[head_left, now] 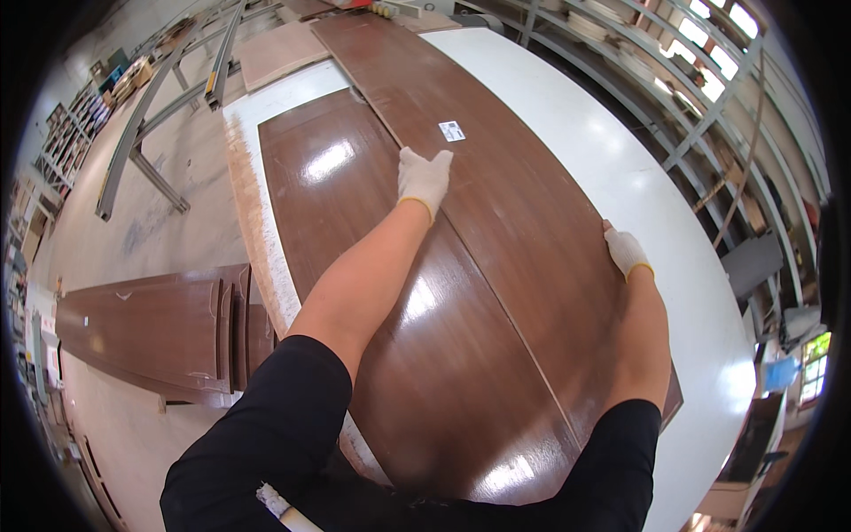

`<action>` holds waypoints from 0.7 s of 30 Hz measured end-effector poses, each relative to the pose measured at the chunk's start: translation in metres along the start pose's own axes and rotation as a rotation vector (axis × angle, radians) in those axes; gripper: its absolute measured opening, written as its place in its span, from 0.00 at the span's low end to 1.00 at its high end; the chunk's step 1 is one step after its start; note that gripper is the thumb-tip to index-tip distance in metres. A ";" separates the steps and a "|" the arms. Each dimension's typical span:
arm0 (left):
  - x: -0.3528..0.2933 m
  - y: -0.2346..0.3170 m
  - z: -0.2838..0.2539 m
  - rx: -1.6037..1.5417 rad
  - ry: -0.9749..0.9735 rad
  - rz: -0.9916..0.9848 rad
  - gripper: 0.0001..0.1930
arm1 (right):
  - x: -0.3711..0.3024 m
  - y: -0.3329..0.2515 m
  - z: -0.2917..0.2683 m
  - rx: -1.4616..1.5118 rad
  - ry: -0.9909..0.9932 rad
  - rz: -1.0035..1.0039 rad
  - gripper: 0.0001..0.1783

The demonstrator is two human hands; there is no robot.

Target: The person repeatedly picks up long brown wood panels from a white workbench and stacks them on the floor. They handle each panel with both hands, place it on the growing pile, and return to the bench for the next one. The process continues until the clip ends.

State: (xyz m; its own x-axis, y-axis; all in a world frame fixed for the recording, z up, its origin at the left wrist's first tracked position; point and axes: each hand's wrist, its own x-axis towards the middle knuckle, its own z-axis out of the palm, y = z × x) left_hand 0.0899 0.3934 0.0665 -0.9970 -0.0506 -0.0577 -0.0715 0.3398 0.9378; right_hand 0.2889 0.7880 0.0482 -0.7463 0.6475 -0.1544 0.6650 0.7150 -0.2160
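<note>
A long brown wood-grain panel [523, 186] with a small white label [451, 131] lies overlapping a second glossy brown panel [328, 195] on a white-topped table [683, 230]. My left hand [424, 182], in a white glove with a yellow cuff, holds the upper panel's left edge, thumb on top and fingers at the edge. My right hand [628, 252], gloved alike, grips that panel's right edge; its fingers are partly hidden. Bare fingertips show at the end of the right glove.
Several brown panels [151, 328] lie stacked low at the left. Beyond them stands a metal rail frame [142, 133]. Grey metal shelving [700, 124] runs along the right side. A pale stick with a frayed white tip [273, 499] shows by my body. Another board [279, 53] rests at the table's far end.
</note>
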 end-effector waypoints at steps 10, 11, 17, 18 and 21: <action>0.053 -0.028 0.009 -1.200 -0.351 -0.362 0.30 | -0.101 0.056 -0.071 -0.243 0.086 -0.140 0.45; 0.052 -0.029 0.008 -1.326 -0.421 -0.464 0.28 | -0.123 0.067 -0.072 -0.167 0.045 -0.054 0.47; -0.036 -0.050 -0.039 -1.009 -0.293 -0.549 0.29 | -0.293 0.106 -0.058 -0.068 0.098 0.227 0.48; -0.054 -0.056 -0.053 -0.989 -0.286 -0.579 0.25 | -0.322 0.108 -0.055 -0.052 0.122 0.231 0.46; -0.116 -0.088 -0.098 -1.255 -0.457 -0.502 0.20 | -0.405 0.112 -0.051 0.043 0.187 0.236 0.40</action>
State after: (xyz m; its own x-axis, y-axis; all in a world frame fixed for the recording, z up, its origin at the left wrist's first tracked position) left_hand 0.2151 0.2771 0.0242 -0.8123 0.4693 -0.3464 -0.5828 -0.6781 0.4478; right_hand 0.6675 0.6189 0.1357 -0.5504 0.8345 -0.0260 0.8144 0.5298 -0.2368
